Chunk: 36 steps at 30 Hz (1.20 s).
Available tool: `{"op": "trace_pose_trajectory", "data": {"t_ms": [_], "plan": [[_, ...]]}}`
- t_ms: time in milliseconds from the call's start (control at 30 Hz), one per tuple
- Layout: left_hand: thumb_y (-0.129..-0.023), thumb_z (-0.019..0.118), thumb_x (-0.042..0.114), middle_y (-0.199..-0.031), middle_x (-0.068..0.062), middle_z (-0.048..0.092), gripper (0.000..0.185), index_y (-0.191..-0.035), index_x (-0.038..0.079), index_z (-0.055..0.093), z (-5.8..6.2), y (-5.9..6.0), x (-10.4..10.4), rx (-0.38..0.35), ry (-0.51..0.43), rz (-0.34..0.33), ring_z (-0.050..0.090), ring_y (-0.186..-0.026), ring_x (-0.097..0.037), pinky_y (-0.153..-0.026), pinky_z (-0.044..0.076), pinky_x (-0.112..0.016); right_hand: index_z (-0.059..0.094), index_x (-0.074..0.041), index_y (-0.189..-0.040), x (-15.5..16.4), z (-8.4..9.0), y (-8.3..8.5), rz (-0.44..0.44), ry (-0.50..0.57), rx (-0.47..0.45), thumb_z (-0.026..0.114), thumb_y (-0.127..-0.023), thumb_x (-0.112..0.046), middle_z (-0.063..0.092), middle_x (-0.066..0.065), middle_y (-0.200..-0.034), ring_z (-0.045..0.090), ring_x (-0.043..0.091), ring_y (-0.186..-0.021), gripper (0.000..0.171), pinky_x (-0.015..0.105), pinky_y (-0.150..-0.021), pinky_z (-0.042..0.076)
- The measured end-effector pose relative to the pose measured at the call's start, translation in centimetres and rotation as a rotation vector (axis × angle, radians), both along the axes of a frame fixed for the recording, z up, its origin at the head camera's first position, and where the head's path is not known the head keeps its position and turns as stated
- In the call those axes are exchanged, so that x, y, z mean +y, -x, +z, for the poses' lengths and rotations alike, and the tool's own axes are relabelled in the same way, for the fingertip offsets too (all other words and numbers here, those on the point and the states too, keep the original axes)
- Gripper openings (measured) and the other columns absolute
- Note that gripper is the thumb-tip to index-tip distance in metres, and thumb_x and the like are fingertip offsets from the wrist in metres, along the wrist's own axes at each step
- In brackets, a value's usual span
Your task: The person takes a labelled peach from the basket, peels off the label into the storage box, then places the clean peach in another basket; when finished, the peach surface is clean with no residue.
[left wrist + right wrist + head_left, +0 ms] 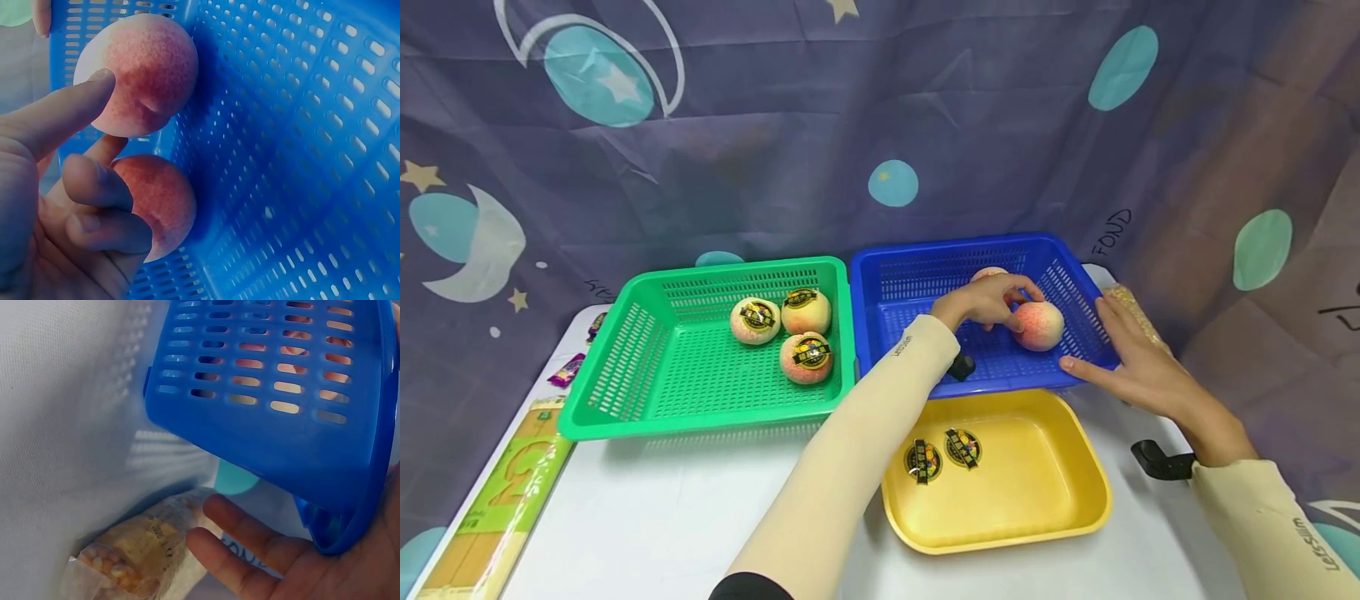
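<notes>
Inside the blue basket (910, 321), my left hand (988, 300) has its thumb and index finger on a pink peach (1040, 326). The left wrist view shows the thumb (94, 94) against the side of this peach, the index finger partly hidden behind it and the other fingers curled. A second peach (159, 203) lies close behind those fingers, mostly hidden in the head view. At the basket's right rim, my right hand (1142, 367) rests with fingers extended along the outside and thumb near the front corner.
The green basket (700, 429) at left holds several peaches (807, 358) with black-and-gold labels. Two such labels (962, 448) lie in the yellow tub (1037, 492) in front. A bag of kernels (131, 556) sits beside the blue basket; a green package (512, 483) lies far left.
</notes>
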<state>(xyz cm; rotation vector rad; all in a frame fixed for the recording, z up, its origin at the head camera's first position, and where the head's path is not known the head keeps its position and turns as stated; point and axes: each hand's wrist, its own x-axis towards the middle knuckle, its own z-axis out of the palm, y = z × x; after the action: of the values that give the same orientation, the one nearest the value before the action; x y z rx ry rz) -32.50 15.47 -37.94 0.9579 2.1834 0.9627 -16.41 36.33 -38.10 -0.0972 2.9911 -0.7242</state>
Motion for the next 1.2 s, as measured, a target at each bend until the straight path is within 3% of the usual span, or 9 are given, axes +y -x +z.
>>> {"op": "trace_pose_trajectory", "data": {"t_ms": [267, 400, 567, 700, 833, 933, 1067, 1200], "plan": [[-0.092, 0.073, 0.007, -0.148, -0.004, 0.056, 0.051, -0.139, 0.022, 0.059, 0.4, 0.4, -0.6, 0.039, -0.011, 0.019, 0.047, -0.056, -0.013, -0.059, 0.051, -0.031, -0.007, -0.008, -0.163, 0.0, -0.2, 1.0, 0.017, -0.004, -0.002, 0.061, -0.095, -0.055, -0.013, 0.019, -0.170, -0.005, 0.050, -0.156, 0.107, 0.082, -0.110, 0.009], [-0.094, 0.071, 0.009, -0.153, -0.005, 0.052, 0.053, -0.144, 0.019, 0.055, 1.2, 0.7, -0.9, 0.036, -0.020, -0.010, 0.047, -0.055, -0.014, -0.059, 0.051, -0.032, -0.007, -0.007, -0.163, 0.4, -0.3, 1.3, 0.026, 0.008, 0.003, 0.062, -0.096, -0.053, -0.015, 0.017, -0.170, -0.005, 0.050, -0.155, 0.106, 0.082, -0.110, 0.010], [-0.098, 0.067, 0.015, -0.154, -0.003, 0.050, 0.050, -0.145, 0.021, 0.053, 3.1, 0.8, -1.8, 0.064, -0.031, -0.061, 0.049, -0.057, -0.017, -0.057, 0.049, -0.027, -0.009, -0.010, -0.163, 1.1, -0.5, 1.8, 0.027, 0.028, -0.005, 0.061, -0.096, -0.053, -0.015, 0.017, -0.170, -0.005, 0.052, -0.155, 0.106, 0.082, -0.110, 0.008], [-0.098, 0.068, 0.020, -0.152, 0.002, 0.051, 0.049, -0.145, 0.023, 0.053, 5.2, 0.3, -3.6, 0.086, -0.044, -0.074, 0.059, -0.081, -0.015, -0.063, 0.052, -0.030, -0.010, -0.010, -0.163, 1.8, -0.6, 2.2, 0.030, 0.035, -0.003, 0.060, -0.097, -0.052, -0.016, 0.019, -0.170, -0.007, 0.053, -0.154, 0.105, 0.083, -0.110, 0.005], [-0.098, 0.068, 0.026, -0.149, 0.006, 0.055, 0.048, -0.144, 0.025, 0.054, 7.2, -0.3, -6.9, 0.137, -0.051, -0.080, 0.062, -0.102, -0.013, -0.068, 0.056, -0.032, -0.010, -0.009, -0.162, 2.4, -0.8, 2.6, 0.034, 0.027, 0.004, 0.060, -0.096, -0.052, -0.016, 0.021, -0.169, -0.008, 0.052, -0.154, 0.105, 0.082, -0.111, 0.003], [-0.098, 0.068, 0.028, -0.145, 0.007, 0.058, 0.043, -0.140, 0.024, 0.057, 8.2, -0.8, -10.3, 0.192, -0.076, -0.061, 0.065, -0.085, -0.019, -0.068, 0.056, -0.032, -0.010, -0.008, -0.162, 2.8, -0.8, 2.8, 0.037, 0.020, 0.013, 0.060, -0.097, -0.051, -0.017, 0.020, -0.169, -0.010, 0.051, -0.154, 0.105, 0.082, -0.111, 0.001], [-0.098, 0.069, 0.026, -0.133, 0.004, 0.065, 0.028, -0.125, 0.020, 0.063, 8.7, -1.6, -15.8, 0.228, -0.156, 0.027, 0.061, -0.069, -0.028, -0.069, 0.058, -0.038, -0.009, -0.006, -0.162, 3.2, -0.9, 3.0, 0.045, 0.017, 0.034, 0.061, -0.096, -0.049, -0.017, 0.021, -0.169, -0.011, 0.051, -0.154, 0.105, 0.082, -0.111, -0.001], [-0.101, 0.064, 0.018, -0.110, -0.007, 0.067, 0.012, -0.107, 0.011, 0.055, 8.5, -2.7, -21.7, 0.216, -0.269, 0.165, 0.062, -0.071, -0.029, -0.072, 0.057, -0.041, -0.010, -0.006, -0.162, 3.5, -0.9, 3.1, 0.052, 0.013, 0.042, 0.061, -0.096, -0.049, -0.017, 0.023, -0.168, -0.012, 0.053, -0.153, 0.106, 0.082, -0.110, -0.002]]}}
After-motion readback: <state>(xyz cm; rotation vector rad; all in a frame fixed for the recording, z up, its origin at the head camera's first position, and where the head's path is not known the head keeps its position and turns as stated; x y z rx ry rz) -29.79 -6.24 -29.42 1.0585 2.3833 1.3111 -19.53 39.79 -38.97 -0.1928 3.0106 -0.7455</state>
